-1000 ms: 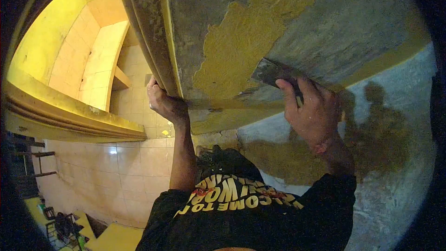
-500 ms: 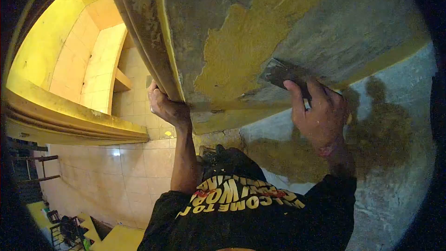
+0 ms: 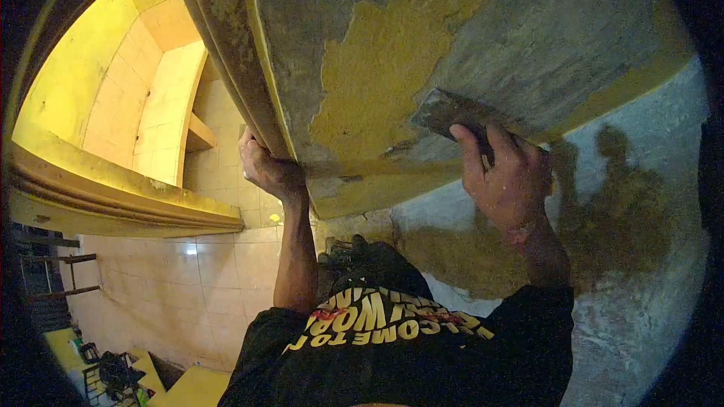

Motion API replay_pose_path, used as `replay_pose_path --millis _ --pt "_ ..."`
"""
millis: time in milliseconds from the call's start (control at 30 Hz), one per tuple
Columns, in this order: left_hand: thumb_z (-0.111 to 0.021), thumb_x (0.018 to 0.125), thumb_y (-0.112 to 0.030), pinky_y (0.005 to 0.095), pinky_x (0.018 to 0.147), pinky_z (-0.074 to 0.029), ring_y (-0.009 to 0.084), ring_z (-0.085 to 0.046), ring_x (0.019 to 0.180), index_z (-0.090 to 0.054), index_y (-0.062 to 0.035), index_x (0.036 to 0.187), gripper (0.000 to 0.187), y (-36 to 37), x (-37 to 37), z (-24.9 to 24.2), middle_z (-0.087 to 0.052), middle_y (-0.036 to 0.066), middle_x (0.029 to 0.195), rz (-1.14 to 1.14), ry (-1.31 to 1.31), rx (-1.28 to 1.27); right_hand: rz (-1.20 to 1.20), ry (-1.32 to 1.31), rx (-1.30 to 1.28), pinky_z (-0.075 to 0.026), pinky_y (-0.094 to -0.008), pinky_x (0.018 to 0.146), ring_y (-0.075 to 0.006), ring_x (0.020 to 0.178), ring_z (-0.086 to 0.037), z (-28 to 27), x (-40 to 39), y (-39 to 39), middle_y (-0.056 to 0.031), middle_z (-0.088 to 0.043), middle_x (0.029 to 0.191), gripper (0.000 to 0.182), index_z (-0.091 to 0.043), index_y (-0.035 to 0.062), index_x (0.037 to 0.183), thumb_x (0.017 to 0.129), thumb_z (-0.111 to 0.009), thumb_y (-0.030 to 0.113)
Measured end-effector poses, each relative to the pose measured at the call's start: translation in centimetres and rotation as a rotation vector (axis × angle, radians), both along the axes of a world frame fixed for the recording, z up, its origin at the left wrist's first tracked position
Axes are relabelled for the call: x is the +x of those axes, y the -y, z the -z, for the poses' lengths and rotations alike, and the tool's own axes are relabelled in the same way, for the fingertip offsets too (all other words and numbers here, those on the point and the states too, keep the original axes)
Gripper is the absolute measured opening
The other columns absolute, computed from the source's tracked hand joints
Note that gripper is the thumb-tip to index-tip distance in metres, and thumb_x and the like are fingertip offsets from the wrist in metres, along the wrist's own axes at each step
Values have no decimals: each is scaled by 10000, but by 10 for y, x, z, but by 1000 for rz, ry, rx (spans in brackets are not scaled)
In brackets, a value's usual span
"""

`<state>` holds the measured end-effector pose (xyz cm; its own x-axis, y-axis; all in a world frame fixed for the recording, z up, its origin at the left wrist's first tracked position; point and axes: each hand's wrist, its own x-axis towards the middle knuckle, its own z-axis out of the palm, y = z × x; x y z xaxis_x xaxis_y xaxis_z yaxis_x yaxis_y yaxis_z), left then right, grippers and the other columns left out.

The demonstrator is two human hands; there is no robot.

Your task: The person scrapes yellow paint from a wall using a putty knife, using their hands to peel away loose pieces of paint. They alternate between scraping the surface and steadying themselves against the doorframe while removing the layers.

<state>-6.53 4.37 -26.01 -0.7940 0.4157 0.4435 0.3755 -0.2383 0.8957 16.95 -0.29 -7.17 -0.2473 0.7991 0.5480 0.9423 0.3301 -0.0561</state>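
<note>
My right hand (image 3: 507, 181) grips a flat scraper (image 3: 451, 111) between thumb and fingers. Its broad blade lies against the wall, at the right edge of a ragged patch of yellow paint (image 3: 369, 68). Around that patch the wall surface (image 3: 535, 45) is grey and stripped. At the left, my left hand (image 3: 270, 169) is closed around the edge of the moulded door frame (image 3: 226, 45), its fingertips partly hidden.
Through the doorway is a lit, yellow-walled room (image 3: 83, 68) with a tiled floor. Below left, a ladder-like rack (image 3: 72, 275) and dark items on yellow furniture (image 3: 192, 388) stand on pale floor tiles (image 3: 151, 294). A shadow falls on the right-hand wall (image 3: 618, 211).
My right hand and the scraper have shifted slightly left and up along the wall. My left hand stays at the door frame. The view has shifted a little.
</note>
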Motion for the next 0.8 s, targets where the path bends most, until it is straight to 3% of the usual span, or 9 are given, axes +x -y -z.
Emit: replay_pose_path --millis 100,233,300,400,433,467,567,700,800 --pt "-282 911 -358 372 772 -423 258 -554 822 -599 51 1003 525 1 0 3 -607 163 901 -8 -2 -81 -15 -19 -18 -478 -389 495 -341 548 -611 4 5 -2 -156 -609 601 231 -618 64 724 803 -648 278" --pt "-274 913 -353 373 768 -421 257 -553 821 -596 55 989 526 -1 5 1 -606 161 900 -34 25 -3 -8 -15 9 -486 -382 506 -332 554 -618 7 4 -4 -149 -611 600 247 -618 53 713 792 -660 283" --pt "-465 881 -182 294 608 -439 166 -534 664 -558 -30 870 178 -7 -5 12 -566 63 742 -98 -162 141 -27 -31 14 -488 -379 512 -326 558 -621 12 3 -6 -148 -613 603 250 -620 51 711 789 -663 285" --pt "-422 898 -262 311 609 -433 165 -527 668 -567 -23 863 282 -5 0 4 -558 64 723 -85 -44 63 -39 -25 46 -495 -373 542 -320 572 -627 10 -6 -7 -145 -623 619 240 -635 54 739 791 -660 288" --pt "-268 910 -343 354 699 -429 238 -536 750 -572 71 929 514 -2 1 2 -596 145 854 61 150 29 -45 -28 -30 -493 -375 543 -320 572 -625 9 -13 -6 -148 -628 632 241 -640 53 758 794 -656 290" --pt "-268 910 -343 354 699 -429 238 -536 750 -572 71 929 514 2 3 2 -596 145 854 55 147 26 -58 -26 -105 -490 -376 543 -320 571 -623 7 -19 -6 -150 -632 644 243 -646 51 777 797 -652 293" --pt "-287 905 -324 357 680 -429 241 -533 725 -566 66 890 479 1 -4 -3 -587 149 829 -22 -14 2 -15 -114 38 -474 -380 525 -320 548 -609 13 -2 -3 -153 -623 633 251 -647 39 803 808 -642 290" --pt "-332 894 -266 357 665 -432 244 -535 710 -566 58 874 400 0 0 -2 -582 153 815 -80 -92 -40 30 -62 14 -452 -370 508 -328 575 -598 11 -9 3 -169 -614 647 235 -632 24 809 818 -631 259" --pt "-334 894 -244 366 659 -434 255 -540 702 -574 58 887 385 3 0 -7 -580 158 812 -103 -168 -37 -92 -211 -175 -439 -332 521 -258 573 -592 8 -26 12 -119 -611 637 267 -592 13 764 858 -584 262"
